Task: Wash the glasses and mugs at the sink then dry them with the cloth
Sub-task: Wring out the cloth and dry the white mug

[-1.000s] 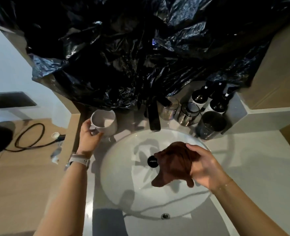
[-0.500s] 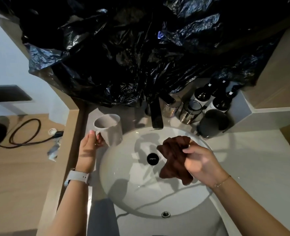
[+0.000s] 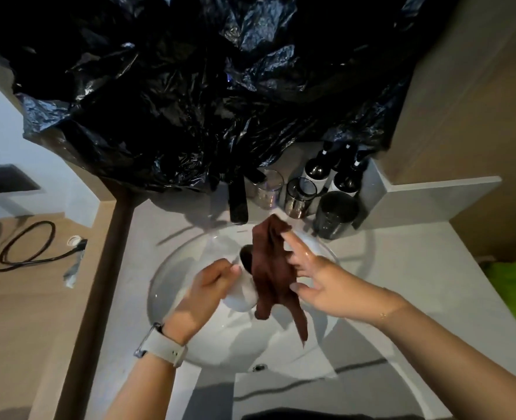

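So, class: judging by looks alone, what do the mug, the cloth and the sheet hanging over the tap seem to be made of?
Mug: probably glazed ceramic; it looks white, opaque and smooth.
Cloth: soft woven or terry fabric, brown and matt; it drapes limply over the mug.
Sheet: thin black plastic film, like a bin bag; it is crinkled, with sharp glossy highlights.

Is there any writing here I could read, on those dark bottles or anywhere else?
None can be read.
Dark bottles: pale labels, any print too small and blurred to read.
Mug, cloth, glasses and watch: no writing visible.
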A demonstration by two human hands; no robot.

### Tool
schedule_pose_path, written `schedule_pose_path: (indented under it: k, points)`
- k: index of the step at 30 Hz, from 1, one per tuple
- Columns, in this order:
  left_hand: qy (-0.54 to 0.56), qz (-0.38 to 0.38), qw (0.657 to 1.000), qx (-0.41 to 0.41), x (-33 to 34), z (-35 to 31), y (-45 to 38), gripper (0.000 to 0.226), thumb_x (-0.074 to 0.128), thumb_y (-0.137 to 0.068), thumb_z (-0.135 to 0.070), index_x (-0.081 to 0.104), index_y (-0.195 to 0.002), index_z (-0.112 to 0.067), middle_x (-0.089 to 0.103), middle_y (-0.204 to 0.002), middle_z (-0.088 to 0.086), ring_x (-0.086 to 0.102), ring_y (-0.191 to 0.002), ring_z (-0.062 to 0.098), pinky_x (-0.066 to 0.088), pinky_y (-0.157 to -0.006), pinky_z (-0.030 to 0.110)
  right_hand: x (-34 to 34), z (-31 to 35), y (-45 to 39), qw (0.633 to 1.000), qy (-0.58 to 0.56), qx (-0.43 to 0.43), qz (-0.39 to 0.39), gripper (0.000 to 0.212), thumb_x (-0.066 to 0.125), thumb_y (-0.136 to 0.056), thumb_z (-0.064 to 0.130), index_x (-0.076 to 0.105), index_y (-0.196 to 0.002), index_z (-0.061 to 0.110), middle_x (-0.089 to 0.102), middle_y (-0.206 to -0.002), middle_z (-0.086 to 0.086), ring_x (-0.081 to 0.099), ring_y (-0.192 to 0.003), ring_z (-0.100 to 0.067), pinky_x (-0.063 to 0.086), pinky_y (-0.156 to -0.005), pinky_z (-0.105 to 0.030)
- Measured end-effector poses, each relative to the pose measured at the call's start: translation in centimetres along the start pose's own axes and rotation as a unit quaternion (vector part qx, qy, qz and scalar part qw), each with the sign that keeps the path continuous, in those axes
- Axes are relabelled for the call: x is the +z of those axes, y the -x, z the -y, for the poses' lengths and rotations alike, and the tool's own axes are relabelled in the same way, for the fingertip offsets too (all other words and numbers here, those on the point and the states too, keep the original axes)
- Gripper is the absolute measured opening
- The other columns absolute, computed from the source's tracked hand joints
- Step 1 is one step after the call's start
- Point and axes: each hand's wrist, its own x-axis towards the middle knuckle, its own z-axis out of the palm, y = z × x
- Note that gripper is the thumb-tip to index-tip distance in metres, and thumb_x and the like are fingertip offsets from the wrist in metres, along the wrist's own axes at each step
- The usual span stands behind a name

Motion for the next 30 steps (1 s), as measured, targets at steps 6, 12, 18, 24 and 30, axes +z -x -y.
schedule_pose_path:
  k: [6,12,18,24,30]
  points:
    - [0.027,0.052,0.998,0.000,1.8,-2.1,0.5,0.042,0.059,-0.093,-0.035,0.040,-0.070,-0.006,0.036,-0.064,-0.004,0.036,-0.063,0.012,0.030,-0.064,0.029,-0.7,-1.6,0.9,0.996,0.089,0.001,-0.012,0.088,0.075,-0.085,0.023,0.017,-0.151,0.031,0.057,-0.137,0.003,0.050,-0.128,-0.008,0.031,-0.105,-0.010]
    - [0.001,0.118,0.993,-0.002,3.1,-5.2,0.1,0.033,0.057,-0.095,-0.034,0.047,-0.071,-0.014,0.040,-0.063,-0.007,0.039,-0.060,0.008,0.033,-0.060,0.020,-0.5,-2.8,1.6,0.974,0.190,-0.120,0.026,0.054,0.072,-0.084,0.043,0.059,-0.129,0.017,0.054,-0.131,0.001,0.045,-0.124,-0.010,0.035,-0.108,-0.027]
    - [0.095,0.173,0.970,-0.142,3.4,-6.9,-1.3,0.033,0.064,-0.092,-0.027,0.039,-0.072,-0.022,0.023,-0.064,-0.003,0.016,-0.062,0.015,0.012,-0.060,0.029,-1.4,-2.1,1.3,0.960,0.238,-0.099,0.105,0.037,0.077,-0.081,0.025,0.062,-0.111,0.011,0.068,-0.111,-0.002,0.059,-0.100,-0.015,0.045,-0.085,-0.023]
    - [0.156,0.114,0.961,-0.198,4.7,-7.5,-2.4,0.034,0.055,-0.099,-0.023,0.041,-0.068,-0.023,0.025,-0.063,-0.006,0.013,-0.060,0.013,0.010,-0.057,0.025,-2.5,-1.5,0.7,0.997,0.036,-0.038,0.057,0.025,0.085,-0.073,0.026,0.069,-0.091,0.021,0.068,-0.086,0.022,0.063,-0.082,0.003,0.048,-0.078,-0.014]
    - [-0.076,-0.037,0.995,-0.045,5.2,-6.9,-0.8,0.044,0.056,-0.093,-0.053,0.059,-0.082,-0.011,0.062,-0.077,0.002,0.061,-0.078,0.018,0.047,-0.076,0.032,-1.6,-1.4,1.1,0.978,-0.205,-0.017,0.013,0.035,0.081,-0.074,0.000,0.069,-0.099,0.021,0.075,-0.094,0.012,0.069,-0.094,-0.004,0.051,-0.084,-0.018]
